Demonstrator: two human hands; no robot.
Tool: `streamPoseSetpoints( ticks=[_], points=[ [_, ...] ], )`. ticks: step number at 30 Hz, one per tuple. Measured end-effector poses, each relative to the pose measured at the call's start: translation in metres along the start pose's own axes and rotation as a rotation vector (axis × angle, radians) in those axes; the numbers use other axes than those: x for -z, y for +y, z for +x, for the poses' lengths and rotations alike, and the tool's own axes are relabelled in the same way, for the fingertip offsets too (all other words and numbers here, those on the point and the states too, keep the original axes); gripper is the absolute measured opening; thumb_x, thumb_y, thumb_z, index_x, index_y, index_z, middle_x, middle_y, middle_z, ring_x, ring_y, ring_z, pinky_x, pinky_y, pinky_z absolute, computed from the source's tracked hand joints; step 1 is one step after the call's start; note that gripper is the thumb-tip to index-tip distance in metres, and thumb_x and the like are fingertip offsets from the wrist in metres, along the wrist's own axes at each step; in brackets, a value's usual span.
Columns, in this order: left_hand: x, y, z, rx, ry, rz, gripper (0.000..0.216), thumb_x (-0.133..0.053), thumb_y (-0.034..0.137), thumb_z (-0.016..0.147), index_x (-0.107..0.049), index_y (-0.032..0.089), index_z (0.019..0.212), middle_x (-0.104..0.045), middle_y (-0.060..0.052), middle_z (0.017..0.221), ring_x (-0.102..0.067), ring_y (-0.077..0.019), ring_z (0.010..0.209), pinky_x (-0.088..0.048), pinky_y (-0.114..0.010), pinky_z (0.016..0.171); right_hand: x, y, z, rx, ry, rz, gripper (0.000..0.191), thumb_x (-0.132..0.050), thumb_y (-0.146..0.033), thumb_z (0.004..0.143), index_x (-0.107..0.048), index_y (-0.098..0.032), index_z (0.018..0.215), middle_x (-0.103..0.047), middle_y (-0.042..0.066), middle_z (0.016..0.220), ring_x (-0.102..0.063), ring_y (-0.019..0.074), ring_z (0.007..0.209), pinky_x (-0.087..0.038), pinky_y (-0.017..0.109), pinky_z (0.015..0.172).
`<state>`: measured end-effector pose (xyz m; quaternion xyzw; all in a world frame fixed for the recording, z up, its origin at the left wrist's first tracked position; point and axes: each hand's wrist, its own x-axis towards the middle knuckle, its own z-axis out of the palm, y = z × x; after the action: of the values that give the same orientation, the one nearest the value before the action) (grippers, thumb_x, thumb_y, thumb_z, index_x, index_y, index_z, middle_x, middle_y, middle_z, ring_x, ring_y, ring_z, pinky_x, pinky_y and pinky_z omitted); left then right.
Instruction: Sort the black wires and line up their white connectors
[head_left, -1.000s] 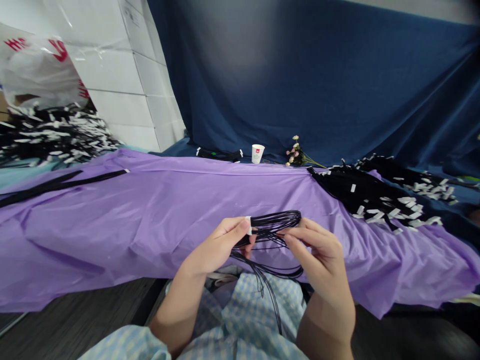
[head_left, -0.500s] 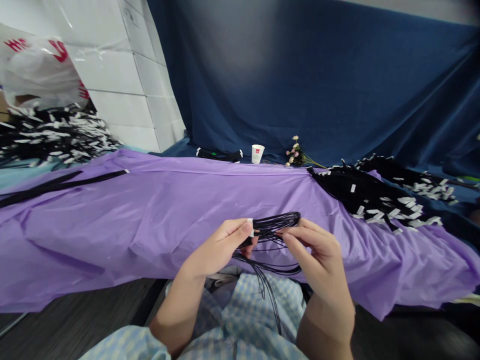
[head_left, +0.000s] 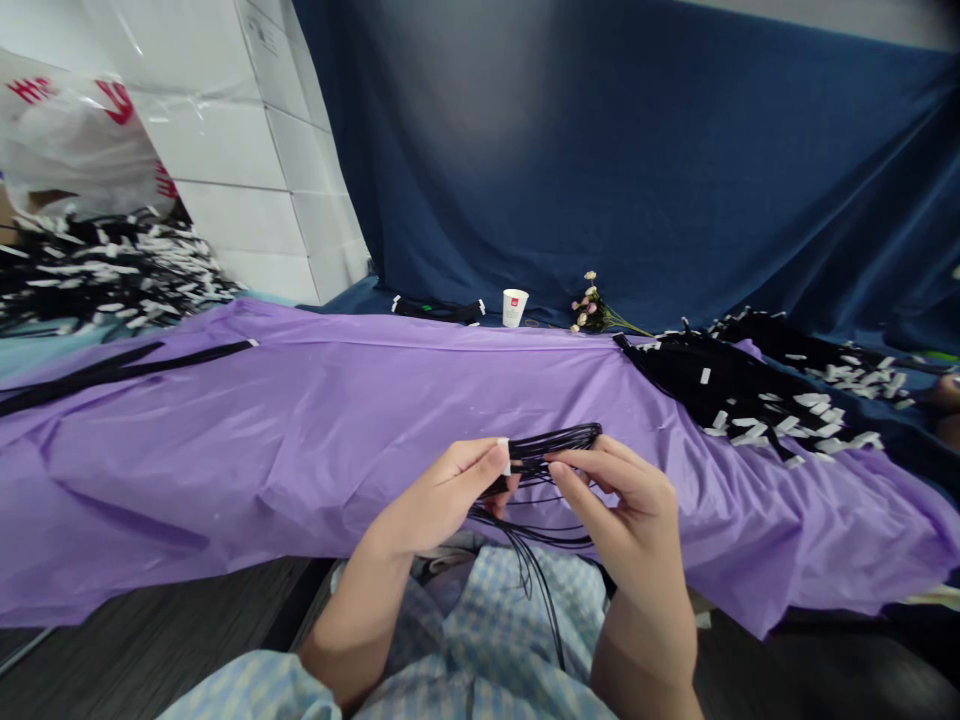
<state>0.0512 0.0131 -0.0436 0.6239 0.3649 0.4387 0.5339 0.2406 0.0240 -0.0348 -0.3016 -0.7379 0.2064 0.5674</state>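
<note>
A looped bundle of thin black cords is held between my hands above the front edge of the purple cloth. My left hand pinches the bundle's left end, where a small white tag shows beside the thumb. My right hand is closed on cords at the right side of the loops, thumb and forefinger pressed together. Loose cord ends hang below the hands in front of the checked garment. Part of the bundle is hidden behind the fingers.
Black strips with white tags are heaped on the right; another tagged pile is at left. A paper cup, a flower sprig and a black bundle stand or lie at the back. White boxes are stacked back left.
My right thumb and forefinger have slid left along the cords, closer to the white tag. My left hand has barely moved. A blurred shape, perhaps a hand, has appeared at the far right edge.
</note>
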Motion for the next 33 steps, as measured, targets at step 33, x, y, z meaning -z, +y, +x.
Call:
streamPoseSetpoints(
  ticks=[33],
  points=[
    [-0.0017,0.0022,-0.0012,-0.015,-0.008,0.031,0.043,-0.038,0.050,0.098,-0.055,0.016,0.078,-0.053,0.001,0.066,-0.054,-0.0114,0.063,-0.045,-0.025,0.065,-0.0031,0.0011,-0.0013,-0.005,-0.022,-0.031,0.012,-0.062,-0.016,0.089,-0.072,-0.020,0.085,-0.050,-0.002,0.067,-0.045,0.0107,0.061,-0.035,0.027,0.056]
  ],
)
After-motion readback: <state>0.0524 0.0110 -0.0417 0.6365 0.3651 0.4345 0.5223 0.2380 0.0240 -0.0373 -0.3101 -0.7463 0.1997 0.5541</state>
